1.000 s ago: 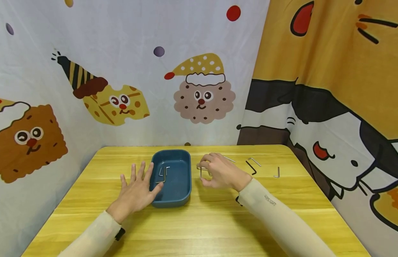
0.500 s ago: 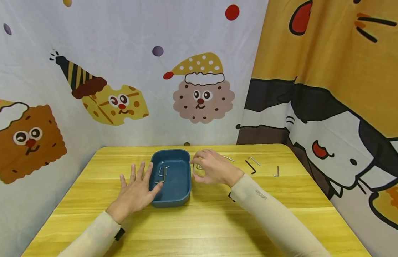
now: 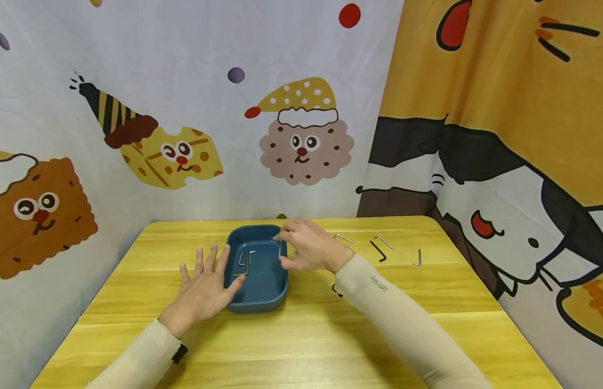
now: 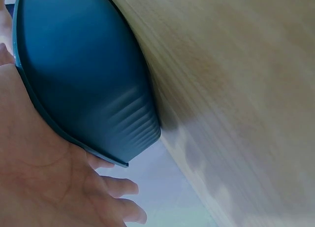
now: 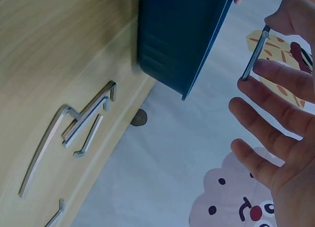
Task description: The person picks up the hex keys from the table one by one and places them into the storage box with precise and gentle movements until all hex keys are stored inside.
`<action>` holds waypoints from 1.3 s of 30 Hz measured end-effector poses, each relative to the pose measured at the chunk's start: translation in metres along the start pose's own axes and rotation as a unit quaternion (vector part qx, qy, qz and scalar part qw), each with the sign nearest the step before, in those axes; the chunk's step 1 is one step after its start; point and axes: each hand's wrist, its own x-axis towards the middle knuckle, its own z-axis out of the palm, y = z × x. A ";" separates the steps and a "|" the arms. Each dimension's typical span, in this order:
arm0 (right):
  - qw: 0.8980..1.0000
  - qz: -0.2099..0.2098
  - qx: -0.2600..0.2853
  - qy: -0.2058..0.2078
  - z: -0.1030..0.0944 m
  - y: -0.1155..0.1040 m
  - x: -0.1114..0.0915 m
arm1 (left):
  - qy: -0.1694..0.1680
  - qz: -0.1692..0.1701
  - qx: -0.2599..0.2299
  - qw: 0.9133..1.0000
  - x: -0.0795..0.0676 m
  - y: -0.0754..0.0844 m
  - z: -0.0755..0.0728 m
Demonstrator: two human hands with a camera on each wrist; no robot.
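Note:
My left hand (image 3: 201,292) is spread with straight fingers, its palm against the near left rim of a blue rectangular box (image 3: 265,309). In the left wrist view the palm (image 4: 44,153) lies along that rim. A small silver hex key (image 5: 256,52) is pinched between the thumb and fingers of my right hand (image 3: 311,246), which hovers over the box's right rim. Its other fingers extend free in the right wrist view. Inside the box, several hex keys (image 3: 248,265) lie on the bottom toward the left side.
On the wooden table (image 3: 306,346), right of the box, lie a black hex key (image 3: 377,251) and several silver ones, among them one at the far right (image 3: 419,258). Behind the table hangs a cartoon-printed curtain (image 3: 194,65).
My right hand has moved left with the hex key, from the table beside the box to above its right rim. The left hand has stayed in place on the box.

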 end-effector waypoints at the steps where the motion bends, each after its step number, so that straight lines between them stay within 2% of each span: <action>1: 1.000 0.000 0.002 -0.001 0.000 0.000 0.002 | 0.000 -0.001 0.001 1.000 0.000 0.000 0.000; 12: 0.999 0.017 0.031 -0.020 0.004 0.000 0.024 | -0.002 -0.002 -0.005 1.000 0.000 -0.001 0.001; 21: 0.997 0.033 0.039 -0.059 0.003 -0.002 0.045 | 0.002 -0.001 0.001 1.000 0.001 -0.002 0.003; 34: 0.993 0.039 0.043 -0.098 0.006 -0.015 0.079 | 0.003 0.001 0.004 1.000 0.001 -0.003 0.004; 39: 0.991 0.055 0.045 -0.117 0.008 -0.019 0.090 | 0.004 0.003 0.002 1.000 0.001 -0.003 0.003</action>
